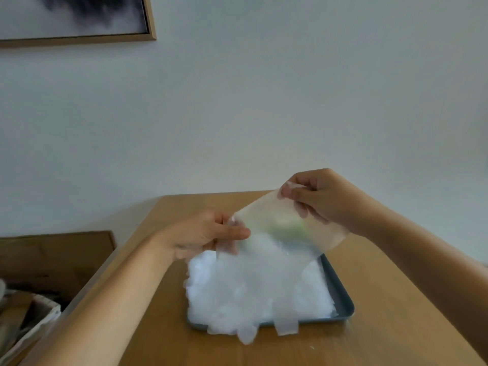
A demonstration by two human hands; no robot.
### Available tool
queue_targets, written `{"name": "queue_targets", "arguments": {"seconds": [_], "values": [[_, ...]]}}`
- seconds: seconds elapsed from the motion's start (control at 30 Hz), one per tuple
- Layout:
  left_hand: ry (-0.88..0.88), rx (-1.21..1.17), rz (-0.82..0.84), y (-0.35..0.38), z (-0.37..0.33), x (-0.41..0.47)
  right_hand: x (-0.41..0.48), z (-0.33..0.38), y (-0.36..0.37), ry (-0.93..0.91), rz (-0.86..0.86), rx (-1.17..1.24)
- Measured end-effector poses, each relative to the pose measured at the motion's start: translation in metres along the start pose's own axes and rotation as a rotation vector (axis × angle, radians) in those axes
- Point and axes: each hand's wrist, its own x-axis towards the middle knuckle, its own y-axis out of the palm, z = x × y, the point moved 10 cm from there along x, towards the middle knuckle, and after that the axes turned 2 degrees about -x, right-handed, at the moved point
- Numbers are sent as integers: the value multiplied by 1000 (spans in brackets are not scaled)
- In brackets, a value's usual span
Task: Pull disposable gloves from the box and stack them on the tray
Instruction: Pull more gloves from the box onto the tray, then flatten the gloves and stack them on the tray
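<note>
We hold one thin, see-through glove (266,207) spread between both hands, in the air over the far end of the tray (343,299), on the side toward the tabletop's (383,326) far edge. Our left grip (208,233) is closed, thumb laid against the fingers, pinching the glove's left edge. Our right grip (317,199) is closed too, thumb and forefinger pinching a corner higher up and farther away.

The held edge therefore slopes up from left to right. The rest of the sheet hangs from that line toward us and down, and its lower part reaches the pile (253,286), though we cannot tell if it touches.

The pile lies directly below and nearer to us than both grips. It fills the tray, and a few gloves hang over the tray's near rim onto the tabletop. The left grip is lower and closer to the pile, so we judge it will arrive first when the glove is laid down. The move turns on bringing both grips down and toward the near edge so the sheet lands flat.

A green smear (289,228) shows through the glove. It may be the box, but it is too blurred to tell.
</note>
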Motion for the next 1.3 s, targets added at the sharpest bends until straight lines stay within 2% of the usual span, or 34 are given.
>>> {"name": "queue_targets", "arguments": {"seconds": [0.1,0.17,0.3,0.4,0.53,0.6,0.73,0.87,0.93,1.0,1.07,1.13,1.27,1.3], "values": [[-59,-156,-62,-28,12,-7,-1,-20,15,105,-21,177],[-73,-80,-125,-44,11,-10,0,-30,28,171,-25,317],[-137,9,-115,-54,-2,-12,2,-52,49,280,-33,498],[-211,186,-155,-62,1,-5,3,-70,52,282,-60,391],[-329,378,-138,-61,38,17,-4,-93,51,194,-64,39],[-390,556,-135,-64,61,28,-9,-108,56,164,-42,-70],[-502,682,-101,-71,95,32,-21,-136,61,187,-13,-164],[-613,921,-206,-96,89,24,-20,-146,63,204,5,-187],[-491,1067,-405,-99,61,23,-19,-146,66,209,22,-170],[-202,1025,-623,-83,24,17,-18,-145,66,217,24,-160],[-6,930,-625,-50,8,17,-19,-145,65,229,16,-156],[96,889,-551,-12,9,21,-20,-145,65,232,5,-165],[512,930,-630,46,-21,-2,-22,-143,65,226,-3,-180],[555,917,-616,55,-24,-5,-22,-143,65,227,-4,-178]]}}
